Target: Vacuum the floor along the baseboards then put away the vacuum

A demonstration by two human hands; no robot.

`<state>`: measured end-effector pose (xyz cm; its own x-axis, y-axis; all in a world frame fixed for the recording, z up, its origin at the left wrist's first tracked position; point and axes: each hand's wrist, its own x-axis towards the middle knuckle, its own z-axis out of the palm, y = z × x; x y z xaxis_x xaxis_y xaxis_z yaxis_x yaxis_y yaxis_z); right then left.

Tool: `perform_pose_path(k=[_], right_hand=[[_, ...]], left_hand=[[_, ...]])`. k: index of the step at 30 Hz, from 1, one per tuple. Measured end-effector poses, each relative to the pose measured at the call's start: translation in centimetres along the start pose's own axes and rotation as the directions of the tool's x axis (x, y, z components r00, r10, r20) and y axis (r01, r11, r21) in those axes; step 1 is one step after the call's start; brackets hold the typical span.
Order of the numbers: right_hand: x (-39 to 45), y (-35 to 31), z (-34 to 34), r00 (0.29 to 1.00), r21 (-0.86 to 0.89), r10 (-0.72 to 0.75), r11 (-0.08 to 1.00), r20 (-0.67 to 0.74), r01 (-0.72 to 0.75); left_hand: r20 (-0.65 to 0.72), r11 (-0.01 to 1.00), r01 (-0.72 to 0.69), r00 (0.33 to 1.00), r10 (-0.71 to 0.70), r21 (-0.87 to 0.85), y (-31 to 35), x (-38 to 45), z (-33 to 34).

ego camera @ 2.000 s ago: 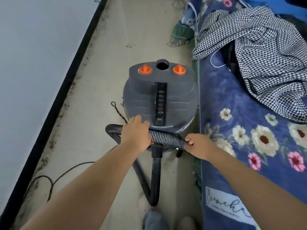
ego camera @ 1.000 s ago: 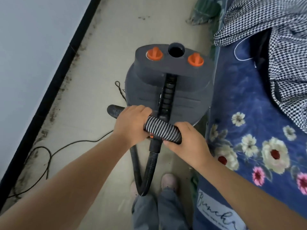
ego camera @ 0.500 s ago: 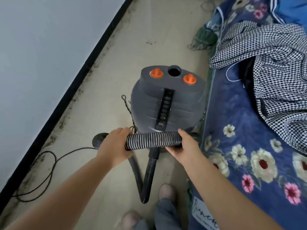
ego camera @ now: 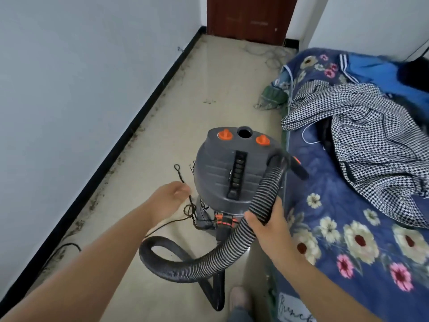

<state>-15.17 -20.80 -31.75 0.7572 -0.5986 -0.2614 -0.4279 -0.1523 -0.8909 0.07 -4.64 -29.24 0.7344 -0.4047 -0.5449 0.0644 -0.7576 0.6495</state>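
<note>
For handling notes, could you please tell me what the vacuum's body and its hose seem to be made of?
The vacuum body looks like moulded dark grey plastic, matte, with ribbed panels and orange knobs. The hose, gripped by the right hand, looks like flexible corrugated plastic: it bends in a loop and shows fine pale rings, possibly a wire spiral.

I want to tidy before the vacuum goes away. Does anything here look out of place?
Yes. A dark cord lies tangled in loops beside the vacuum, dirt specks line the floor along the baseboard, and a houndstooth garment sits crumpled on the bed.
</note>
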Motion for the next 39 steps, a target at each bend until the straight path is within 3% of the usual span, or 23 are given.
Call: perform_pose_path(k=[4,8,10,12,14,18,22,24,26,28,29,31,32,34,37,39], right_hand=[[-0.8,-4.0,0.9,0.962,0.010,-0.202,0.979,0.182,0.204],[0.0,-7.5,2.1,0.859,0.093,-0.234,0.972,0.456,0.215],[-0.2,-8.2,3.7,0.772,0.089,-0.220,0.974,0.597,0.209],[-0.4,-8.2,5.1,0.722,0.086,-0.170,0.985,0.671,0.152],[-0.6,-8.1,6.2,0.676,0.100,-0.131,0.991,0.725,0.085],[-0.1,-6.6,7.3,0.521,-0.021,-0.002,0.999,0.853,0.039],[1.7,-4.7,8.2,0.472,-0.146,0.110,0.988,0.875,0.040],[3.4,-3.7,8.4,0.440,-0.214,0.170,0.975,0.881,0.052],[5.4,-2.6,8.3,0.399,-0.301,0.244,0.950,0.884,0.085],[8.2,-1.2,7.9,0.396,-0.406,0.279,0.868,0.875,0.287],[10.0,-0.6,7.4,0.439,-0.465,0.267,0.768,0.858,0.441],[14.1,0.8,5.5,0.660,-0.626,0.127,0.489,0.741,0.608],[16.2,1.3,4.3,0.754,-0.695,0.016,0.402,0.656,0.596],[19.9,2.4,1.8,0.850,-0.772,-0.149,0.361,0.505,0.522],[24.3,4.4,-0.1,0.824,-0.779,-0.159,0.269,0.544,0.566],[26.6,5.4,0.1,0.689,-0.676,-0.219,0.144,0.691,0.723]], left_hand=[[-0.028,0.950,-0.031,0.999,0.024,-0.311,3.2,-2.5,-1.6],[-0.088,0.774,-0.024,0.995,-0.040,-0.632,3.9,-3.3,-3.9],[-0.087,0.587,-0.037,0.995,-0.058,-0.809,3.2,-3.4,-5.1],[-0.106,0.246,-0.079,0.989,-0.099,-0.966,1.8,-3.5,-5.9],[-0.136,0.011,-0.137,0.973,-0.187,-0.991,-0.4,-3.6,-5.9],[-0.113,-0.194,-0.172,0.953,-0.283,-0.966,-4.1,-3.0,-4.9],[-0.123,-0.330,-0.243,0.930,-0.345,-0.912,-5.5,-1.6,-5.3],[-0.127,-0.294,-0.254,0.911,-0.392,-0.921,-5.3,-0.6,-5.9],[-0.107,-0.121,-0.192,0.859,-0.501,-0.974,-4.6,0.9,-6.3],[-0.116,0.040,-0.114,0.796,-0.594,-0.993,-3.8,3.2,-6.0],[-0.125,0.112,-0.070,0.776,-0.618,-0.991,-3.2,4.4,-5.5],[-0.111,0.255,0.074,0.760,-0.640,-0.964,-1.8,6.8,-3.7],[-0.097,0.321,0.151,0.761,-0.641,-0.935,-1.1,8.0,-2.4],[-0.090,0.443,0.263,0.770,-0.631,-0.857,0.5,10.3,0.0],[-0.108,0.556,0.330,0.783,-0.613,-0.763,2.5,13.5,2.4],[-0.116,0.590,0.350,0.785,-0.609,-0.728,3.1,15.5,3.1]])
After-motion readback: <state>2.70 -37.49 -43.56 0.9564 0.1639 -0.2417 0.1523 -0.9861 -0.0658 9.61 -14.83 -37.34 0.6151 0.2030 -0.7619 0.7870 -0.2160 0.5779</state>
